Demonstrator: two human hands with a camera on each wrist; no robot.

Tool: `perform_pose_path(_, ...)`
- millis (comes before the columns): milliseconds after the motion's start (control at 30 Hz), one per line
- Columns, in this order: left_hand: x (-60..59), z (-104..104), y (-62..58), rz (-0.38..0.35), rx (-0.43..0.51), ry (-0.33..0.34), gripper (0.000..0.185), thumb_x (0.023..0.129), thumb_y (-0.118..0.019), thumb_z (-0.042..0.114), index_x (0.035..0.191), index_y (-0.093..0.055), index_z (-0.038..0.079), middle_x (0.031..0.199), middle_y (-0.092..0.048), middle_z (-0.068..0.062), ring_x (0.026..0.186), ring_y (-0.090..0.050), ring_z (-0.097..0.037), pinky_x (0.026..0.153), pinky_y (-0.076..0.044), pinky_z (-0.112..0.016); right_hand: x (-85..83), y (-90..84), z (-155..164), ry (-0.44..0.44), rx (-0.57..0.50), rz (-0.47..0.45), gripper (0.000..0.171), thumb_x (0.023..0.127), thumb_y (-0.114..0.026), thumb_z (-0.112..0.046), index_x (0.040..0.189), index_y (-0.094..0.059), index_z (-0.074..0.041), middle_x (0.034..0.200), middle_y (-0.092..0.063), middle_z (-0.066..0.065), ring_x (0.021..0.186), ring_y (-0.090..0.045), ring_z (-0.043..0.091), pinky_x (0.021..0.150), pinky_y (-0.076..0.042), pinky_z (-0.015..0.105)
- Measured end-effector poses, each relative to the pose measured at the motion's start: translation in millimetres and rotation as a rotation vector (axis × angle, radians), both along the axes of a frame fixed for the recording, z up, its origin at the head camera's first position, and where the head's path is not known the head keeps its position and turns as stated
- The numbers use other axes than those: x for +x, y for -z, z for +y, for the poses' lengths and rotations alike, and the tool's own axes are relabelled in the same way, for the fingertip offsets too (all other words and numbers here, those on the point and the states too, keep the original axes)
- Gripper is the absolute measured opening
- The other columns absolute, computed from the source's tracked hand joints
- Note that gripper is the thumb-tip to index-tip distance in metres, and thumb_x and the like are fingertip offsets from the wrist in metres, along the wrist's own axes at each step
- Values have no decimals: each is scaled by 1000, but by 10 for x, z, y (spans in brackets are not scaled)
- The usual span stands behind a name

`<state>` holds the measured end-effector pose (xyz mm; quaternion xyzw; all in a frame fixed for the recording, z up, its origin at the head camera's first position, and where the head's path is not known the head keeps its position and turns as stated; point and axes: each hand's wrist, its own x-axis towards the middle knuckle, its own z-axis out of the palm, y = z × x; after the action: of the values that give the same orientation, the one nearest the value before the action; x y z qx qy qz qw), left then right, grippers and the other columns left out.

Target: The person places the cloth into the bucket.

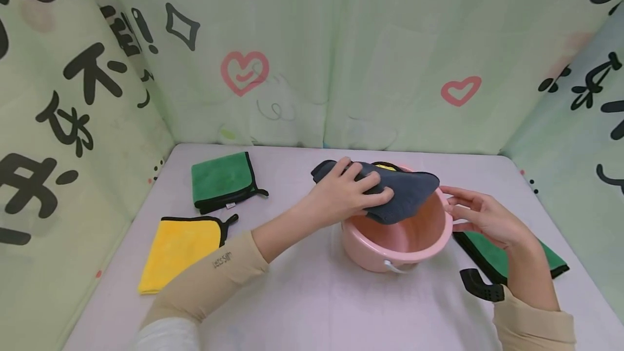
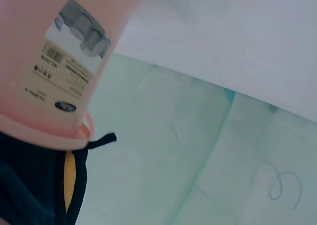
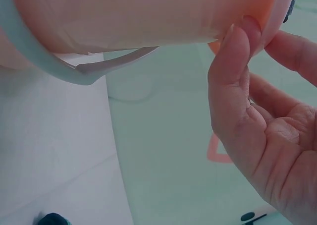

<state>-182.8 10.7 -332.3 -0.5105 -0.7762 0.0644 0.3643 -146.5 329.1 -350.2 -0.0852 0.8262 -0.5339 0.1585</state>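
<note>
A pink bucket (image 1: 363,251) with a white handle (image 1: 394,267) stands on the table, tipped slightly. My left hand (image 1: 347,191) grips a folded dark grey cloth (image 1: 411,194) over the bucket's mouth, and the cloth hides part of the opening. A yellow, black-edged piece (image 1: 387,166) shows behind the grey cloth; I cannot tell whether it belongs to it. With thumb and fingers, my right hand (image 1: 480,215) pinches the bucket's right rim, plain in the right wrist view. A printed label (image 2: 64,66) is on the bucket's side in the left wrist view.
To the left lie a folded green cloth (image 1: 221,177) and, nearer, a yellow cloth (image 1: 182,248), both black-edged. Another green cloth (image 1: 492,256) lies partly behind my right forearm. A pale green printed curtain (image 1: 302,107) encloses the white table (image 1: 292,307) at the back and sides.
</note>
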Motion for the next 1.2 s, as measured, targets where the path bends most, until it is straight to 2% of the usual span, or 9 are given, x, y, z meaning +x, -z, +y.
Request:
perform_pose_path(100,6,93,47,3,-18,28,29,90,-52,41,118,-49,33,107,-49,3,90,-49,-21,85,-38,-38,-1,-2,0,3,7,-1,54,94,-50,-12,136,-26,9,100,-61,-15,85,-63,10,71,-53,28)
perform_pose_path(233,18,192,106,-29,-66,53,29,91,-49,41,120,-49,35,110,-48,4,91,-48,-21,86,-37,-37,4,9,-9,8,19,15,49,94,-51,-14,135,-32,4,100,-61,-14,84,-63,11,70,-54,29)
perform_pose_path(433,30,293,117,-122,-158,22,37,90,-52,44,125,-46,36,115,-48,4,98,-47,-20,89,-35,-36,3,18,-20,0,29,25,50,94,-51,-14,136,-31,4,100,-61,-15,84,-63,12,70,-54,29)
perform_pose_path(600,11,375,106,-147,-224,16,39,90,-50,47,127,-44,37,118,-47,6,100,-47,-19,89,-36,-34,0,15,-19,5,41,19,51,94,-51,-15,136,-30,5,100,-61,-15,84,-63,12,70,-54,29)
perform_pose_path(833,-18,497,127,-203,-331,15,42,92,-44,48,132,-39,37,129,-42,5,108,-45,-21,94,-34,-35,-5,25,-7,5,27,16,48,94,-50,-15,137,-33,0,100,-61,-15,84,-63,12,70,-54,29)
perform_pose_path(1067,-56,626,145,-297,-491,-30,47,93,-41,48,138,-31,39,139,-36,5,118,-41,-22,99,-31,-36,-2,25,-5,-2,20,24,48,94,-50,-14,137,-33,0,101,-61,-16,84,-63,12,70,-54,29)
perform_pose_path(1200,-83,692,159,-323,-583,-41,48,93,-41,47,140,-28,40,142,-33,6,123,-39,-22,102,-29,-36,2,30,-2,-12,8,33,46,94,-49,-13,136,-34,-1,102,-61,-16,84,-63,12,70,-54,29)
